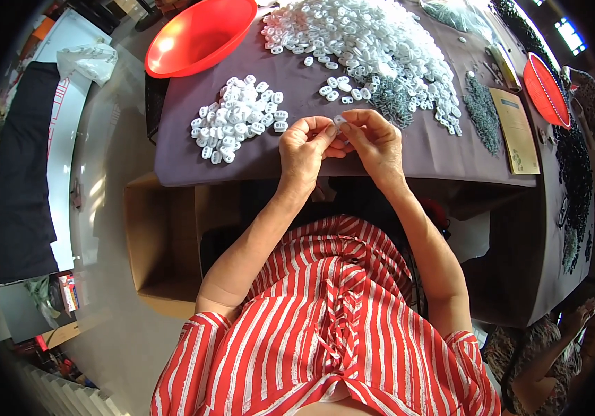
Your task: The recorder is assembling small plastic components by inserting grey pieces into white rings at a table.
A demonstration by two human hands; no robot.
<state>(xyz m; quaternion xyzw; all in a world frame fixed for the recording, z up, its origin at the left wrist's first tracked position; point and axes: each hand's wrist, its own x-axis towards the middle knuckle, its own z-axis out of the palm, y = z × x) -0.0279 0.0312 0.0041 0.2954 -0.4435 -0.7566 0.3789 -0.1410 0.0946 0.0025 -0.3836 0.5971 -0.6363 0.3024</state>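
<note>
Over the front edge of the table (pixel 436 149), my two hands meet with fingertips pinched together. Between them shows a small white oval plastic piece (pixel 340 120). My left hand (pixel 302 149) is closed, its thumb and forefinger against the piece's left side. From the other side my right hand (pixel 378 142) pinches the same piece. Whether a smaller part is also in the fingers is hidden. A small pile of white oval pieces with paired holes (pixel 238 114) lies left of my hands. Just beyond them spreads a much larger heap of white pieces (pixel 360 38).
Small grey metal-looking parts (pixel 392 100) lie by the large heap, with a second pile of grey parts (pixel 483 114) to the right. Near it are a tan booklet (pixel 516 132) and a red basket (pixel 546 90). A red bowl (pixel 200 38) stands far left; an open cardboard box (pixel 166 243) sits below.
</note>
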